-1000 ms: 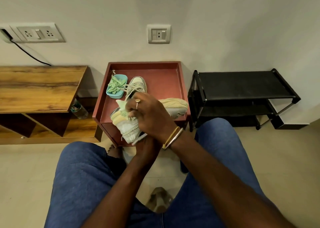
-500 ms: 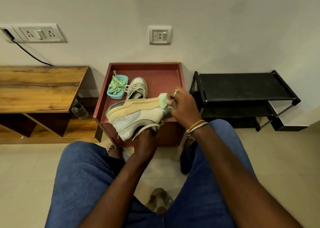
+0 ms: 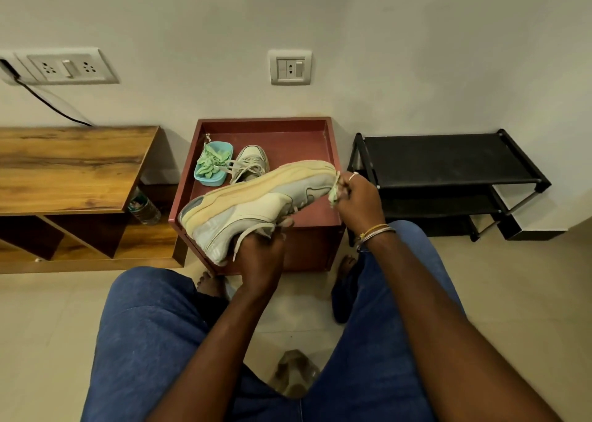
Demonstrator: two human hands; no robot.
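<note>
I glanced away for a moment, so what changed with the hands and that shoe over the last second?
The right hand, pinching a green cloth, wiped across the sneaker from its left end to its right end, where it is now. The left hand still grips the sneaker from below. The second sneaker and the blue tub stayed on the red stand.

Heel of second shoe (image 3: pixel 252 161) hidden behind held shoe (image 3: pixel 256 203); green cloth (image 3: pixel 333 195) mostly buried in right hand (image 3: pixel 360 202).
</note>
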